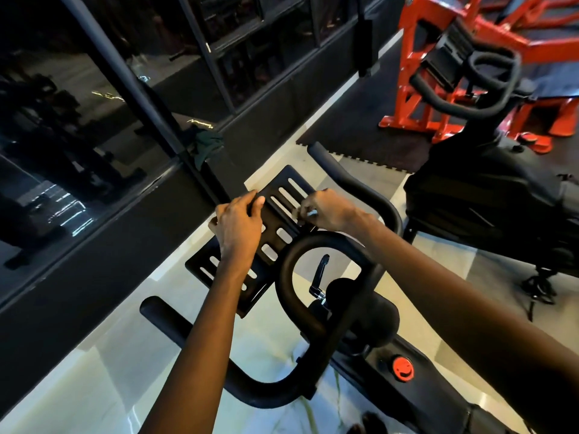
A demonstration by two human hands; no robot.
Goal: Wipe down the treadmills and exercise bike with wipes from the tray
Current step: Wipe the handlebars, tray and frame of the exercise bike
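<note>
Gym floor [103,380], left hand [239,228] gripping slotted tray [283,183], right hand [329,211] fingers [308,205] pinching white scrap [295,213]

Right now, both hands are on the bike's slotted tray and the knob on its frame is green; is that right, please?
Not quite: the head view shows the knob is red, not green. The left hand and right hand are on the slotted tray.

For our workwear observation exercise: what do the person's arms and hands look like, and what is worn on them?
Both forearms are bare; no sleeve reaches into view. The left hand and right hand wear no gloves, and no watch, bracelet or ring shows.
</note>
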